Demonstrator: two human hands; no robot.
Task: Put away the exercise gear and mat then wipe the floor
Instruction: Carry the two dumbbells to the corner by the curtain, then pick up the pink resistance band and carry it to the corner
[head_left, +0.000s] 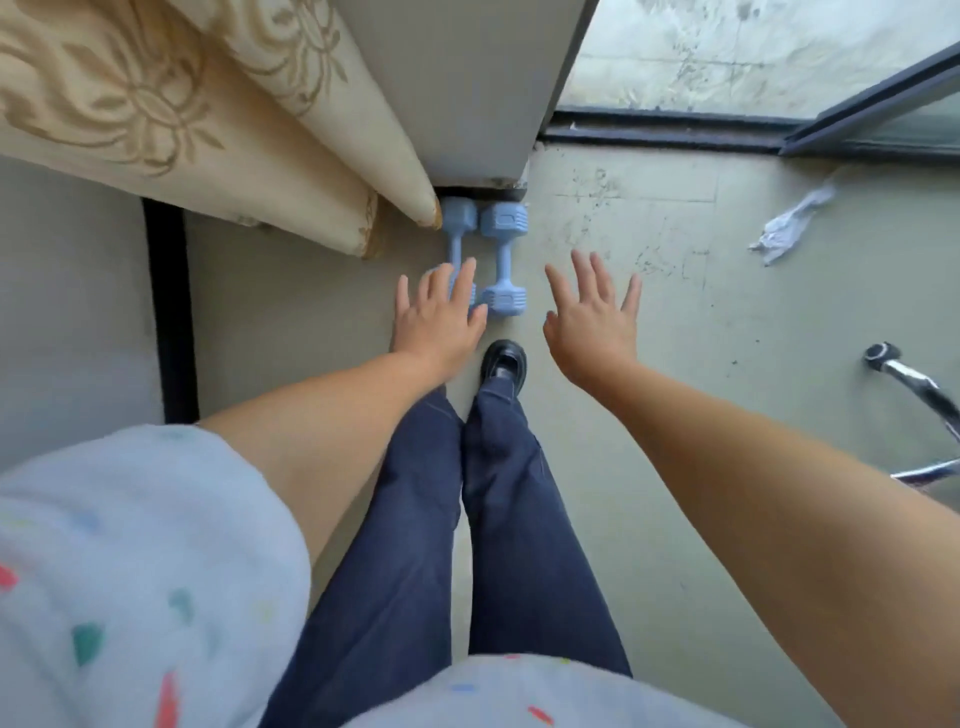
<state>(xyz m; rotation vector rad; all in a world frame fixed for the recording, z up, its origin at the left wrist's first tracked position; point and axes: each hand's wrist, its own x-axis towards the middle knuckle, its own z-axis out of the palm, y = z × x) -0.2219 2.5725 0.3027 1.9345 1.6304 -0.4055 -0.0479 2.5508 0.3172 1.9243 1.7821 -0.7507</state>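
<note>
Two blue dumbbells (483, 257) side by side on the floor (649, 322) against the wall base, long axes pointing away. Left hand (439, 317) nearer, open, perhaps touching the left one; right hand (592, 317) open, empty, just beside.

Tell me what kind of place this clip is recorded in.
Most likely a room at home, beside a balcony or patio door. A patterned curtain hangs at the wall, a dark sliding-door track opens onto rough concrete, and two blue dumbbells lie on the smooth floor.
</note>
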